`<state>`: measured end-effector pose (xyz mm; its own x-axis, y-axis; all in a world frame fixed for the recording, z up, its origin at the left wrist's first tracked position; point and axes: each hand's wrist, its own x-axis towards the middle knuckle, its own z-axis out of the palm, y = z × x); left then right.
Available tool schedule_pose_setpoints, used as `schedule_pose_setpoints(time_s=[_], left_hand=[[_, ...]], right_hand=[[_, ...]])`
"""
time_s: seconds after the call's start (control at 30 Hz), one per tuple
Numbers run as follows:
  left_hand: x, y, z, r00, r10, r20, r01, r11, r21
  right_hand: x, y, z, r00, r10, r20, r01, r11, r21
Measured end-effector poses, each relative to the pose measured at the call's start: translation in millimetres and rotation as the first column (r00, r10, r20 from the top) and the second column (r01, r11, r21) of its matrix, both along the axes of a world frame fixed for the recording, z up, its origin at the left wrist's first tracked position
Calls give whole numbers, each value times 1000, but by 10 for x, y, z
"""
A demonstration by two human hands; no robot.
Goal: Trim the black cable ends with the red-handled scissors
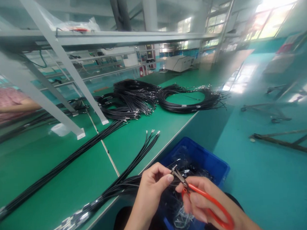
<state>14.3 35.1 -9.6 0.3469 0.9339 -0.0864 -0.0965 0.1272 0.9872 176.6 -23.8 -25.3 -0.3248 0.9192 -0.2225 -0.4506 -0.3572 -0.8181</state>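
1. Head view, left hand [153,186]: thumb and forefinger were pinched together on a thin black cable [172,171], near its metal tip. The held cable was above the near table edge, partly over the bin.
2. Right hand [214,188]: fingers were wrapped around red-handled scissors [207,196], clamped on the handles. Blades pointed up-left at the cable tip; couldn't tell whether they touched it.
3. Blue bin [214,165]: sat below both hands, beside the table, with clear plastic scraps [183,218] and dark bits inside.
4. Green table [136,132]: a taped cable bundle [81,214] lay along the near edge, some loose ends fanning upward. A longer cable bundle [69,157] ran diagonally behind it.
5. Farther back on the table: a cable pile [132,95], with a round cable coil [185,108] just right of it.
6. Left side: a white roll [60,130] lay near the shelf legs [64,61]; another person's forearm [23,105] showed beyond, blurred.
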Motion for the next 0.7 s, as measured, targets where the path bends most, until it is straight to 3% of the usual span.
schedule_pose_setpoints(time_s=[0.57, 0.7], left_hand=[[-13, -17, -97, 989, 38, -144, -9, 981, 195], [-17, -26, -79, 987, 42, -155, -9, 978, 208]], right_hand=[[93, 54, 34, 990, 105, 93, -106, 994, 8], [62, 67, 21, 946, 103, 307, -82, 993, -79]])
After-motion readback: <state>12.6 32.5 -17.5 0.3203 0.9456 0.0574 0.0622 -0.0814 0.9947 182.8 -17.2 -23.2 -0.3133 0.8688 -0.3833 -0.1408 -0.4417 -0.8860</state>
